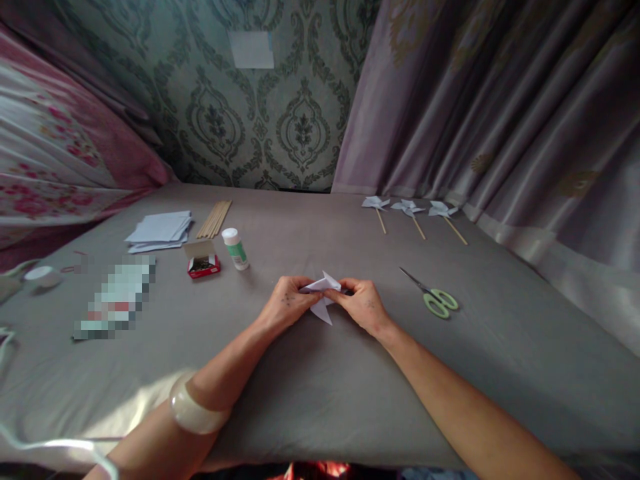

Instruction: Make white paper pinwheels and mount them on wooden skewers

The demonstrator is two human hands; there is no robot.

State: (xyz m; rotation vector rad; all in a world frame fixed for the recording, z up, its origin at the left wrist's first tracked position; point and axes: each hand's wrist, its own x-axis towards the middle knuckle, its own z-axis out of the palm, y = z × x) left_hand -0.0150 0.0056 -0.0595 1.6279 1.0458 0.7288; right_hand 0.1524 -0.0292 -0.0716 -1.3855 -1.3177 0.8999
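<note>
Between my two hands, near the middle of the head view, is a white paper pinwheel (324,284) with pointed, folded blades and no stick visible on it. My left hand (287,299) grips its left side, thumb laid across the paper. On the other side my right hand (366,303) pinches the paper, its thumb close to the left thumb. The fingers behind the paper are partly hidden. To the right of my right hand lie green-handled scissors (434,297). A white and green glue bottle (236,249) stands beyond my left hand.
Three finished pinwheels on sticks (410,208) lie at the back right. Left of the glue are a red box (204,267) of small metal pieces, wooden sticks (215,220) and stacked white paper (159,230). A blurred-out packet (120,293) and a white cable (55,443) lie at left.
</note>
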